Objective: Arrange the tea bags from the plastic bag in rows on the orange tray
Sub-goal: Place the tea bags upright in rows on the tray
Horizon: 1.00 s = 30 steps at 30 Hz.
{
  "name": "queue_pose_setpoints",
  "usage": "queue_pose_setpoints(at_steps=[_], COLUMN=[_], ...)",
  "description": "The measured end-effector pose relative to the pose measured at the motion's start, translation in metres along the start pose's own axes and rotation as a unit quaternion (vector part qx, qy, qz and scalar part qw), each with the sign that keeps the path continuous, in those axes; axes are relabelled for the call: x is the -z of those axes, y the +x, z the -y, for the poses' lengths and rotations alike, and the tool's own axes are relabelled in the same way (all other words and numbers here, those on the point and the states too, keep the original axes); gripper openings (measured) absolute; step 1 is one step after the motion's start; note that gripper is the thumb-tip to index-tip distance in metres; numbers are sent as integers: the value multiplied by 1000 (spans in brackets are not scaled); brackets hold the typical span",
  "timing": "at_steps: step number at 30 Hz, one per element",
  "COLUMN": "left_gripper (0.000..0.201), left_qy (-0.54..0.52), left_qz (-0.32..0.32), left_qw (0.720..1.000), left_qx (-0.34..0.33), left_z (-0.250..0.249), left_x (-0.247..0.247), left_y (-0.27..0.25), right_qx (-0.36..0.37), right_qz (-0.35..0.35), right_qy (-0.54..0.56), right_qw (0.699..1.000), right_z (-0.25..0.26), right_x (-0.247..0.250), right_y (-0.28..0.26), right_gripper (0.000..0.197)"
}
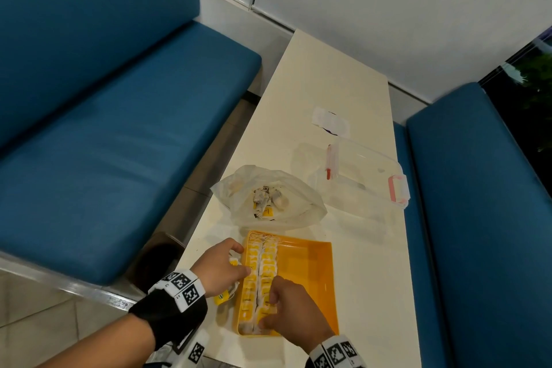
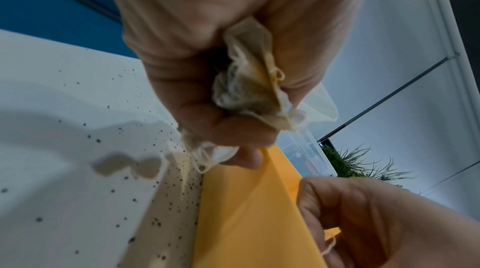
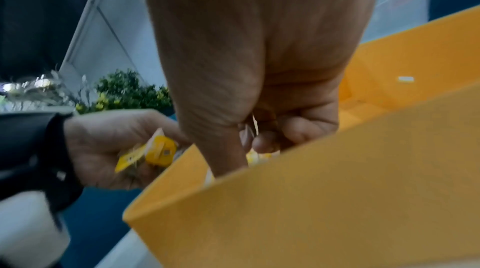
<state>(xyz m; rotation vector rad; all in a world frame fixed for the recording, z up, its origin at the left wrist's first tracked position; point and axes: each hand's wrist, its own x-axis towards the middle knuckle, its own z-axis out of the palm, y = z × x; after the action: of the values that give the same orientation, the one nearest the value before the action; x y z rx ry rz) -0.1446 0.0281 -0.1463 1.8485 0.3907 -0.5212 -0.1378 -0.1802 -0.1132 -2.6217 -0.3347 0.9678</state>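
Blue padded benches [image 1: 119, 116] stand on both sides of a long cream table [image 1: 322, 89], with a white wall behind. Little dark crumbs dot the table beside the orange tray [image 1: 310, 272].

The left hand [image 1: 219, 270] sits at the tray's left wall. Its fingers are curled tight around a bunch of tea bags [image 2: 249, 88], crumpled in the fist, and a yellow tag [image 3: 158, 149] sticks out of the bunch. One finger reaches over the wall to the rows.

The right hand [image 1: 294, 312] is inside the tray, at its near end. Its fingers are bent down onto the rows of tea bags [image 1: 260, 278]. Whether it pinches one, I cannot tell.

Two rows of tea bags fill the tray's left side. The tray's right side is bare orange.

Just past the tray's far end lies the plastic bag [image 1: 268, 197], open, with more tea bags inside. To the right of the bag sits a clear box [image 1: 367, 176] with pink clips. Farther from the tray lies a small white packet [image 1: 330, 122].
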Motion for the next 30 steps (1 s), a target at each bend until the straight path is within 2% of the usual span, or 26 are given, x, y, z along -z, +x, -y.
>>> queue_pose_setpoints(at_steps=[4,8,21,23,26,28,30], left_gripper=[38,37,37,32,21,28,32], left_qy=[-6,0,11,5,-77,-154,-257], left_qz=[0,1,-3,-7,-14,-17,-3], left_qw=[1000,1000,1000,1000,997,987,964], left_qx=[1,1,8,6,14,35,71], left_z=[1,0,-2,2,4,-1,-7], left_x=[-1,-1,0,1,7,11,15], left_y=[1,1,-4,-2,-1,-2,-4], right_qx=[-71,-128,-153,-136,-61,19,84], right_qz=[-29,-5,29,10,-76,-111,-105], right_qy=[63,114,255,226,132,135,158], right_qw=[995,985,954,965,986,984,978], right_z=[-5,-7,-9,-9,0,17,40], right_x=[7,3,-2,4,24,37,44], right_y=[3,9,16,14,9,3,-2], right_gripper=[40,44,29,24,22,22,21])
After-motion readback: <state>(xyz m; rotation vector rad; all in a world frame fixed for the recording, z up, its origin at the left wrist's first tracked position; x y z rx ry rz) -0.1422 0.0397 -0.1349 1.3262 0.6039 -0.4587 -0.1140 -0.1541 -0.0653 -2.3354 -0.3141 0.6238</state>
